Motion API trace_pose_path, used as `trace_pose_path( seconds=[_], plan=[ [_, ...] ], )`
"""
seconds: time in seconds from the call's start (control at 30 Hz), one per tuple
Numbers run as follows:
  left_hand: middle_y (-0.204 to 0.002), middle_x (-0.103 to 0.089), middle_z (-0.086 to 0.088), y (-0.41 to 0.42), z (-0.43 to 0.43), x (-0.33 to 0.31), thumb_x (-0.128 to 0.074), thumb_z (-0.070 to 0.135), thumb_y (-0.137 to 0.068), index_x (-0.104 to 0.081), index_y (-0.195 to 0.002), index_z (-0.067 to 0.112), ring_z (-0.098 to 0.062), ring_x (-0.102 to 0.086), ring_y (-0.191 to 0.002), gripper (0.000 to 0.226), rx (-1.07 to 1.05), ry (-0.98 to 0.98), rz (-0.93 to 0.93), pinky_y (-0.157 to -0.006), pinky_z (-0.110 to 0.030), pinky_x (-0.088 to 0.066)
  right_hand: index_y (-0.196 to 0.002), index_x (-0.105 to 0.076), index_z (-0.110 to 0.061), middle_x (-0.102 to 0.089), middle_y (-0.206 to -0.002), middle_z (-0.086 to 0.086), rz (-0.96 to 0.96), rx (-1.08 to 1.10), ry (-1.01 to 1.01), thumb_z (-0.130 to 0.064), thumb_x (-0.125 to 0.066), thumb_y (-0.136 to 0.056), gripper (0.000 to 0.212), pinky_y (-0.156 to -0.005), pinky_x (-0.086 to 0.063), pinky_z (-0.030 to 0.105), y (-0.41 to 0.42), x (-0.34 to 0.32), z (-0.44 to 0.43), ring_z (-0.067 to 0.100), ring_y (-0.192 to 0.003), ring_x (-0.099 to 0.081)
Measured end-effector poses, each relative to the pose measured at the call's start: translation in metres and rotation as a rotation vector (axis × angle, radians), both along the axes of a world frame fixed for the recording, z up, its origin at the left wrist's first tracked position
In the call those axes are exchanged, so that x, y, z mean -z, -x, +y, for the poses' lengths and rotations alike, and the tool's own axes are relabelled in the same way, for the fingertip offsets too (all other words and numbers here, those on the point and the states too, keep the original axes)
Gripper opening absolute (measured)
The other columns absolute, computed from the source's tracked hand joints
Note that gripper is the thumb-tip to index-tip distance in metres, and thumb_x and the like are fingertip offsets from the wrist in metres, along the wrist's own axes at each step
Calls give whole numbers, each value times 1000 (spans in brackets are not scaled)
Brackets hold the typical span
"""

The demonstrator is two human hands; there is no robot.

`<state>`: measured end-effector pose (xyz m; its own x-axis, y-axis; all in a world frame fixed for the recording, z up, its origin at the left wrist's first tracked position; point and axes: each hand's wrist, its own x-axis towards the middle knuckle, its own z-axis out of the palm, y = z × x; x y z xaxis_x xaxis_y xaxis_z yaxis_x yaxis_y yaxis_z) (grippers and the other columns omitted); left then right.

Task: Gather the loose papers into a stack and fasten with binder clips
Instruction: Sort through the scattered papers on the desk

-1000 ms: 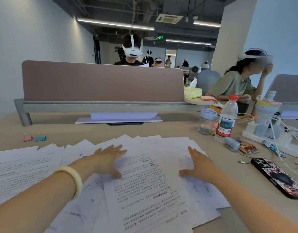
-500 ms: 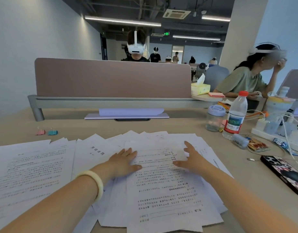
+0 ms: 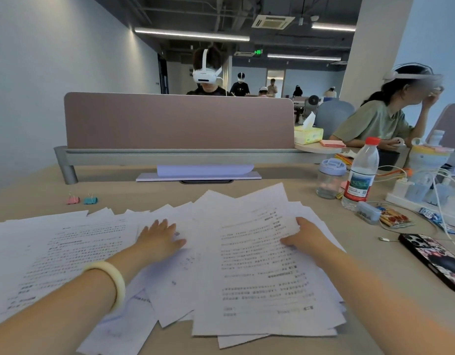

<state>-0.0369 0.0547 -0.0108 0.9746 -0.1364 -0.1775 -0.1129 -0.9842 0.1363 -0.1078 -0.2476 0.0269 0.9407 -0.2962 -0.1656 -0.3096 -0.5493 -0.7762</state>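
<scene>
Since half a second ago the right grip (image 3: 307,239), a bare hand, has slid from the middle of the sheets to their right edge, and the left grip (image 3: 159,237) has shifted left, away from it. The far right corner of the top sheets, which lay flat before, now stands raised off the spread.

The right grip pinches the top sheets of the loose papers (image 3: 259,272) at their right edge, thumb lying on the printed face and fingers curled round the edge. The left grip is wide and flat, palm down on the papers, fingers spread and pointing far; it holds nothing. A pale bracelet (image 3: 115,285) sits on the left wrist.

The loose papers lie fanned across the near part of the counter (image 3: 42,198), from its left edge to just right of centre, overlapping at many angles and not squared. A pink binder clip (image 3: 72,200) and a blue binder clip (image 3: 90,200) sit side by side on the counter at far left, apart from the papers and from both hands.

To the right stand a water bottle (image 3: 359,175) with a red cap and, just left of it, a clear jar (image 3: 330,179) with a blue lid. A phone (image 3: 434,260) in a patterned case lies near right. A brown divider panel (image 3: 177,121) runs along the far edge of the counter.
</scene>
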Motion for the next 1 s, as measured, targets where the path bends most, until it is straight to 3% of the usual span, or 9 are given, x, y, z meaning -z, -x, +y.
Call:
trace_pose_path(
  seconds=[0.07,0.17,0.3,0.4,0.47,0.57,0.67,0.83,1.0],
  plan=[
    [-161,4,-3,3,12,9,-25,53,-96,-7,-152,21,-23,2,-148,66,17,-90,75,-120,-39,-6,-123,-55,5,-64,-107,23,6,62,7,0,-57,-84,39,-93,-50,45,4,-2,-10,33,-101,-62],
    [-161,6,-2,9,8,18,-23,56,-95,-2,-152,21,-23,2,-148,70,20,-87,76,-120,-40,-9,-117,-58,6,-64,-113,26,-19,132,0,3,-54,-85,32,-92,-50,46,12,-5,-21,37,-104,-62],
    [-161,5,-1,7,-1,15,-22,58,-94,-3,-152,22,-25,2,-148,70,-26,-99,77,-119,-43,-10,-116,-60,3,-65,-103,18,-62,172,-155,0,-58,-88,29,-55,-47,28,27,-15,-45,18,-70,-60],
    [-161,6,2,10,-14,12,-22,59,-94,-1,-151,26,-27,2,-148,69,-1,-107,101,-119,-43,-9,-113,-60,-4,-63,-100,12,-63,173,-275,-3,-61,-88,25,-51,-44,25,34,-15,-50,19,-70,-61],
    [-160,8,2,17,-24,8,-20,60,-94,0,-151,28,-27,3,-148,68,9,-110,114,-119,-43,-8,-112,-59,-5,-64,-107,12,-55,154,-311,-1,-58,-88,24,-59,-51,31,30,-5,-39,26,-85,-64],
    [-160,8,2,22,-34,5,-16,61,-94,-1,-152,28,-28,3,-148,68,17,-90,137,-119,-45,-6,-102,-61,-6,-63,-117,16,-71,128,-317,-3,-53,-90,15,-92,-51,50,18,10,-17,35,-108,-59],
    [-161,6,-4,26,-42,3,-9,59,-91,-4,-152,26,-30,3,-148,69,70,-38,194,-119,-49,-4,-84,-57,-14,-63,-114,18,-91,126,-352,-4,-50,-92,15,-98,-47,52,7,14,2,38,-110,-58],
    [-155,-2,18,33,-31,-24,-20,60,-94,-1,-150,33,-13,-3,-148,65,87,291,320,-120,-36,-5,-123,-56,-4,-61,-124,16,-120,108,-433,-20,-51,-96,32,-98,-48,47,2,11,18,36,-113,-59],
    [-161,-2,3,30,11,-22,-18,52,-98,-7,-151,23,-22,3,-148,62,109,-193,173,-119,-43,-1,-126,-57,-4,-62,-124,17,-148,42,-520,-14,-58,-92,36,-97,-48,49,-3,20,20,37,-110,-60]
  ],
)
